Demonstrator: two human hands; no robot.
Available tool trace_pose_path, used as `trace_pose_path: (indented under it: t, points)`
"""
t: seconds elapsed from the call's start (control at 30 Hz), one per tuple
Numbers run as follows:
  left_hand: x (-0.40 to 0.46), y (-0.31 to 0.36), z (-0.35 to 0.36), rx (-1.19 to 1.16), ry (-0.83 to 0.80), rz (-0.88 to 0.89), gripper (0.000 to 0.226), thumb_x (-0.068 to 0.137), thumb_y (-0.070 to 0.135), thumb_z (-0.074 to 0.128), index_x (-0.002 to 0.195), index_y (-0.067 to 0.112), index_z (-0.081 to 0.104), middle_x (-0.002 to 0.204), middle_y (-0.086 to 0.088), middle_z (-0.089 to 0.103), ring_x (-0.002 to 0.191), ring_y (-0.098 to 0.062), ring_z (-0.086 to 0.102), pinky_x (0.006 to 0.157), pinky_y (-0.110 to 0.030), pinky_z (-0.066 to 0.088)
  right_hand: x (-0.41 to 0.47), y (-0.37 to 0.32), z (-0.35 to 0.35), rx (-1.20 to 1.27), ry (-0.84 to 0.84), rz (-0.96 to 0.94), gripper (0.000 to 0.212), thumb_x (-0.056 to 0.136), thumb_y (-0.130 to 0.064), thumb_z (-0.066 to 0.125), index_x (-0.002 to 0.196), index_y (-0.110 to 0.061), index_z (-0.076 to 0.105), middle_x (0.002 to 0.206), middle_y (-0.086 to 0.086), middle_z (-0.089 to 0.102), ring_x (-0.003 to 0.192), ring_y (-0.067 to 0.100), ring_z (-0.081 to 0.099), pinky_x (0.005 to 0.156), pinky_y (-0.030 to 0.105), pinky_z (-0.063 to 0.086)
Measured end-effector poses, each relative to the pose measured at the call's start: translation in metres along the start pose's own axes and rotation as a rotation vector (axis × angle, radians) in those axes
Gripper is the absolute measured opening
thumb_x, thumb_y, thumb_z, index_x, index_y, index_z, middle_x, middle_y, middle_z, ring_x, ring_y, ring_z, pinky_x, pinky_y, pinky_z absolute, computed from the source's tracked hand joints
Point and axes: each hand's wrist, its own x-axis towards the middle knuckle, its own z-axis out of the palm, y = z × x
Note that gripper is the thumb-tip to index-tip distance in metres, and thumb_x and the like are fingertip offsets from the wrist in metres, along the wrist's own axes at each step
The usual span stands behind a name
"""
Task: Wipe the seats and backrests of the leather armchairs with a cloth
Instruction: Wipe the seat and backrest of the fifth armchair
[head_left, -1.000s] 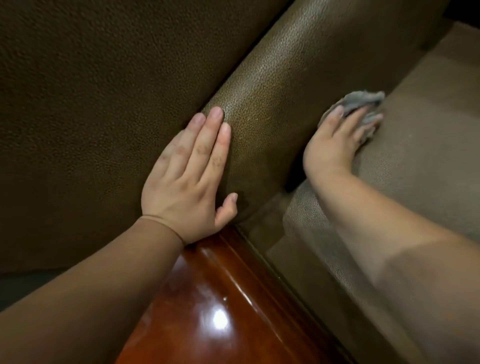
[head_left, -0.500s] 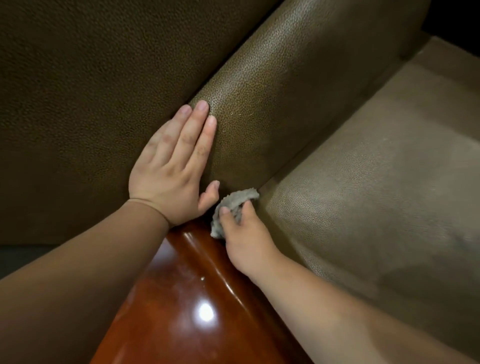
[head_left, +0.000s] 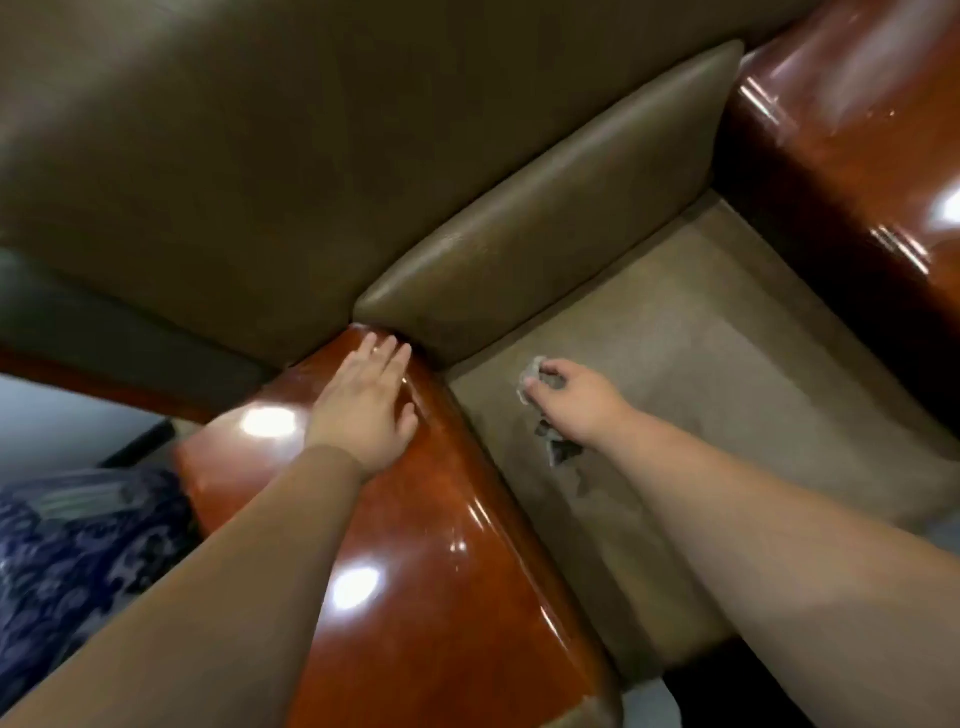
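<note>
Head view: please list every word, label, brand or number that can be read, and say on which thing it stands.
None: no readable text on the leather seat, the backrest, the glossy wooden armrest, the grey cloth or the blurred blue patterned fabric.

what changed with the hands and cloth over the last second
The left hand slid off the leather roll onto the glossy wooden armrest, lying flat. The right hand carried the cloth from the far seat to the near corner, then out onto the seat. It grips the cloth throughout; the view has pulled back.
</note>
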Motion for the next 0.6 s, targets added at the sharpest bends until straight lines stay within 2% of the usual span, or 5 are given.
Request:
trace_pose_path:
  t: [0.23,0.37,0.43,0.5,0.6]
  points:
    - [-0.149,0.042,-0.046,-0.161,-0.238,-0.2,0.056,0.105,0.048,0.045,0.159,0.032,0.043,0.16,0.002,0.049,0.148,-0.021,0.044,0.12,-0.037,0.037,-0.102,-0.022,-0.025,-0.22,-0.095,-0.029,0.054,0.093,-0.061,0.061,0.14,-0.036,0.055,0.123,0.004,0.069,0.094,0.025,0.073,0.085,0.043,0.063]
    - [-0.21,0.052,-0.071,-0.237,-0.239,-0.368,0.055,0.104,0.049,0.046,0.157,0.035,0.045,0.159,0.006,0.051,0.144,-0.019,0.049,0.116,-0.035,0.043,-0.154,-0.044,-0.043,-0.511,-0.044,-0.195,0.04,0.096,-0.055,0.059,0.131,-0.037,0.056,0.12,-0.002,0.043,0.08,0.022,0.069,0.061,0.03,0.059]
    - [-0.241,0.058,-0.087,-0.305,-0.227,-0.493,0.055,0.105,0.049,0.046,0.157,0.032,0.046,0.158,0.005,0.052,0.141,-0.021,0.052,0.113,-0.034,0.046,-0.171,-0.054,-0.055,-0.674,-0.059,-0.268,0.042,0.096,-0.055,0.059,0.132,-0.033,0.056,0.116,-0.002,0.036,0.08,0.025,0.068,0.067,0.035,0.062]
    - [-0.274,0.068,-0.099,-0.396,-0.184,-0.621,0.055,0.106,0.049,0.046,0.158,0.031,0.045,0.158,0.004,0.052,0.14,-0.021,0.053,0.11,-0.034,0.048,-0.188,-0.067,-0.065,-0.811,-0.104,-0.325,0.047,0.093,-0.057,0.059,0.132,-0.03,0.058,0.113,-0.002,0.041,0.079,0.023,0.068,0.073,0.039,0.064]
    - [-0.313,0.081,-0.112,-0.481,-0.105,-0.732,0.054,0.106,0.05,0.045,0.157,0.031,0.047,0.156,0.005,0.054,0.138,-0.018,0.055,0.11,-0.034,0.049,-0.204,-0.096,-0.074,-0.922,-0.185,-0.413,0.044,0.092,-0.054,0.061,0.128,-0.028,0.061,0.098,-0.006,0.061,0.065,0.012,0.071,0.052,0.026,0.057]
